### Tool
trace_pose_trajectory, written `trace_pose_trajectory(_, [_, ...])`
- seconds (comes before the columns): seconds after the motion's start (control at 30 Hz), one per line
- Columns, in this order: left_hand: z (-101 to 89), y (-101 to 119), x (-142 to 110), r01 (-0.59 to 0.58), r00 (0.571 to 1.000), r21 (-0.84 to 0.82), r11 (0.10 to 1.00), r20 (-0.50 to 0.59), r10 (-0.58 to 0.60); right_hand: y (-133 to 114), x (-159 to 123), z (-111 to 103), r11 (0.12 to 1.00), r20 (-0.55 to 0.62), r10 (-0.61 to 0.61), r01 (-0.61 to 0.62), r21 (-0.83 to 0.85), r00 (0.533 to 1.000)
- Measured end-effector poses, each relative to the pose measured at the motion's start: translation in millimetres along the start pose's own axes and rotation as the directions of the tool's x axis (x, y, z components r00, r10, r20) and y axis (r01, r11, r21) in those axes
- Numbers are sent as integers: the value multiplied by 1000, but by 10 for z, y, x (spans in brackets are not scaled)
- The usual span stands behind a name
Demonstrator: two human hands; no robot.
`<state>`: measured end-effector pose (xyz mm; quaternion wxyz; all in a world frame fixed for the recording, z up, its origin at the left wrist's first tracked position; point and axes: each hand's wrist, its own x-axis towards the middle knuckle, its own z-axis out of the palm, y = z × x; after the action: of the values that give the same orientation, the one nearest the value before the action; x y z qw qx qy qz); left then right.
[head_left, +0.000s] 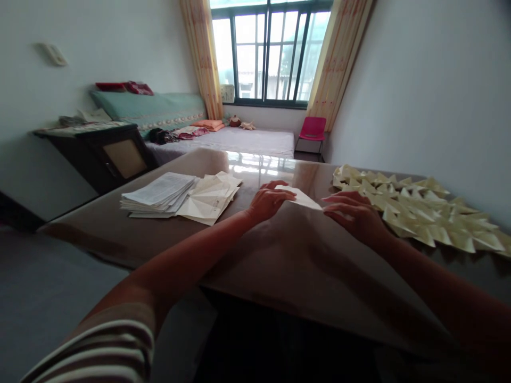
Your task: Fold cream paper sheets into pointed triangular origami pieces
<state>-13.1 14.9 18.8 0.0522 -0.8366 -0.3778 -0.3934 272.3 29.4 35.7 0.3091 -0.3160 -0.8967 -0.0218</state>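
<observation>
A small piece of folded white paper (301, 197) is between my hands, low over the brown glossy table (255, 250). My left hand (269, 201) holds its left end, fingers closed over the edge. At the opposite end, the fingertips of my right hand (353, 213) pinch the right corner. The thumbs and the underside of the paper are mostly hidden. To the left lie creased, opened-out cream sheets (211, 199) beside a stack of printed sheets (159, 194). Right of my right hand are rows of folded cream paper pieces (431, 213) with pointed tips.
Beyond the table is a bed (255, 141) with clothes and cushions on it. A pink chair (312, 129) stands near the window (265, 58). A dark cabinet (115, 151) is at the left, and a white wall runs along the right.
</observation>
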Motion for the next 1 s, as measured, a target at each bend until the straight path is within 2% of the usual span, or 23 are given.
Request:
trace_pose_trajectory(0.07, [17, -123, -83, 10, 991, 69, 998, 132, -19, -3, 22, 65, 999, 48, -55, 54, 2, 997])
trace_pose_trajectory(0.17, [35, -174, -230, -13, 938, 58, 998, 346, -8, -50, 1, 194, 991, 204, -126, 113, 77, 971])
trace_pose_trajectory(0.23, [18, -141, -283, 10, 917, 54, 998, 398, -31, -98, -29, 264, 978, 290, -169, 125, 166, 942])
trace_pose_trajectory(0.3, [-32, -98, -285, 23, 910, 51, 998, 411, -42, -142, -57, 291, 952, 299, -203, 117, 283, 933])
trace_pose_trajectory(0.37, [-98, -67, -251, 27, 898, 1, 1000, 439, -25, -176, -81, 275, 925, 263, -183, 75, 374, 947])
trace_pose_trajectory(0.4, [-129, -58, -230, 20, 879, -49, 999, 477, 6, -187, -93, 258, 913, 246, -151, 39, 407, 957])
trace_pose_trajectory(0.5, [-158, -40, -184, 28, 824, -153, 988, 563, 64, -192, -133, 225, 882, 252, 10, -128, 454, 968])
trace_pose_trajectory(0.6, [-61, -23, -176, 117, 849, -131, 984, 528, -30, -141, -155, 260, 833, 258, 228, -325, 447, 939])
trace_pose_trajectory(0.67, [40, -11, -176, 193, 873, -100, 976, 473, -124, -87, -140, 299, 751, 238, 373, -442, 491, 897])
trace_pose_trajectory(0.73, [121, -1, -167, 282, 875, -67, 957, 426, -229, -35, -97, 324, 590, 293, 462, -536, 604, 837])
trace_pose_trajectory(0.77, [146, 3, -156, 334, 865, -54, 941, 415, -283, -13, -66, 329, 488, 353, 469, -571, 660, 809])
trace_pose_trajectory(0.83, [164, 5, -116, 438, 822, -52, 898, 428, -376, 25, 8, 331, 300, 486, 424, -625, 720, 764])
trace_pose_trajectory(0.87, [163, 3, -87, 482, 797, -56, 874, 443, -411, 44, 49, 333, 240, 538, 406, -655, 717, 738])
trace_pose_trajectory(0.93, [159, -12, -16, 540, 756, -52, 840, 469, -457, 88, 132, 351, 219, 599, 412, -713, 666, 687])
trace_pose_trajectory(0.97, [161, -24, 23, 554, 745, -43, 832, 472, -472, 114, 170, 368, 252, 601, 437, -732, 633, 669])
trace_pose_trajectory(1.0, [167, -40, 59, 560, 739, -33, 828, 472, -481, 140, 203, 388, 309, 576, 464, -732, 607, 673])
